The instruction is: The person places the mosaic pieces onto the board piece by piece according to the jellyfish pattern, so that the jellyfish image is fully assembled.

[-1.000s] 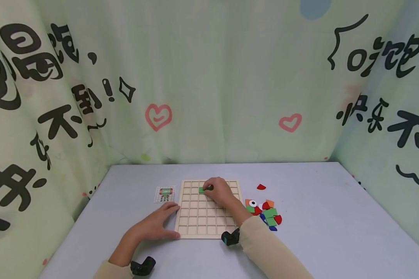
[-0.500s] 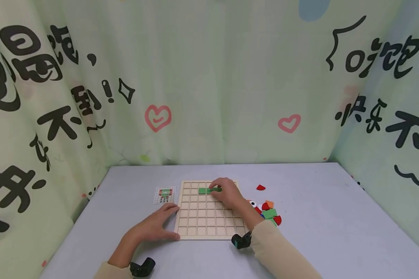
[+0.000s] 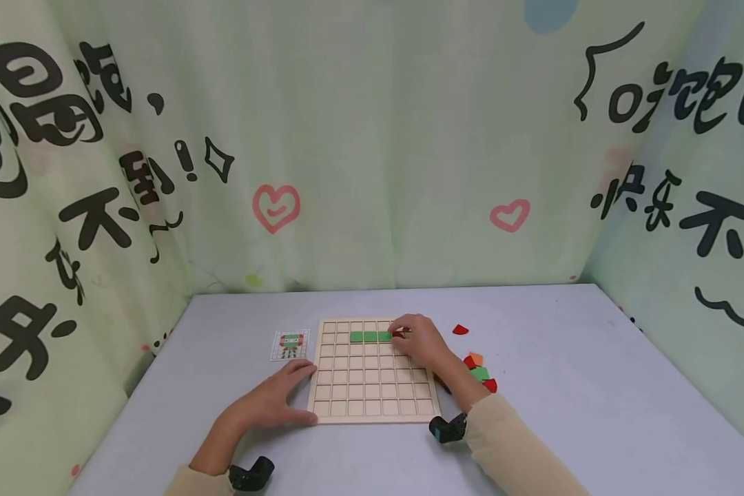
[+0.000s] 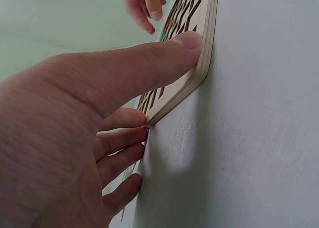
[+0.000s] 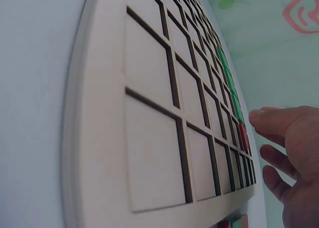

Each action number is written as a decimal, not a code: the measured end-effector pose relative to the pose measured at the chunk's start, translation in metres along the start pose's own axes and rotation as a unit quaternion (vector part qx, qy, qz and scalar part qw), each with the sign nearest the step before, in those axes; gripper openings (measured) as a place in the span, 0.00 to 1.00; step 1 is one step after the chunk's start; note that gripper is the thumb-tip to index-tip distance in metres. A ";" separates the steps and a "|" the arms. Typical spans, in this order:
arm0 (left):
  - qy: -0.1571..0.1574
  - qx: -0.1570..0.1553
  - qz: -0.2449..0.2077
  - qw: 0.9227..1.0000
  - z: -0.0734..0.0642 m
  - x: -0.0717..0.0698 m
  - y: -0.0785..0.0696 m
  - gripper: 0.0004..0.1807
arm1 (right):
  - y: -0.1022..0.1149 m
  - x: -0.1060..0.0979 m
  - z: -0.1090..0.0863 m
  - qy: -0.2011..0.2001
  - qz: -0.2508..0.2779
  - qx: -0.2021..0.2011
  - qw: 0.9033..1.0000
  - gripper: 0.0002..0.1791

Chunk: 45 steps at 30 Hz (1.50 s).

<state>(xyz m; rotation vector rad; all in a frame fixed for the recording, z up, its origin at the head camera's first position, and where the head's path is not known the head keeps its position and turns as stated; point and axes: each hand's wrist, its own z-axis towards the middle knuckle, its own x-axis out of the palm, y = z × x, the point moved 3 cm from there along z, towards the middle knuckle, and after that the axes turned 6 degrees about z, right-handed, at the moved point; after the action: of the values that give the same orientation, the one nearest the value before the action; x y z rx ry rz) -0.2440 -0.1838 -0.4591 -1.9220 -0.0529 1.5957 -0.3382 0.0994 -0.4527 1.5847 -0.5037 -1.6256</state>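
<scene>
A wooden grid board (image 3: 372, 393) lies flat, with green square tiles (image 3: 370, 337) in a row near its far side. Just right of them, a red tile (image 5: 242, 137) sits in a cell. Over this red tile hovers my right hand (image 3: 426, 342), its thumb and fingers parted; in the right wrist view the fingertips are beside the tile. My left hand (image 3: 273, 398) rests against the board's near left side, fingers spread. The left wrist view shows its thumb (image 4: 169, 58) on the board's edge, the other fingertips along the adjoining side.
A small pattern card (image 3: 290, 345) with a green and red figure lies left of the board. Loose green, red and orange pieces (image 3: 480, 373) are piled to the right, partly behind my right forearm. A single red piece (image 3: 460, 330) lies farther back.
My right hand has moved right along the row, from the green tiles to the red tile. More of the green row shows now. My left hand has stayed at the board.
</scene>
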 end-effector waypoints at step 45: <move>-0.001 0.000 -0.004 1.000 -0.002 -0.002 -0.003 0.49 | -0.078 -0.074 -0.028 -0.074 -0.098 0.081 0.989 0.21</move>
<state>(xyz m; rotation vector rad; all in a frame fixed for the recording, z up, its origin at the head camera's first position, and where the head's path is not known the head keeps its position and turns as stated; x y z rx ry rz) -0.2417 -0.1833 -0.4560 -1.9184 -0.0611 1.5933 -0.3386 0.2099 -0.4674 1.6833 -0.5871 -1.9022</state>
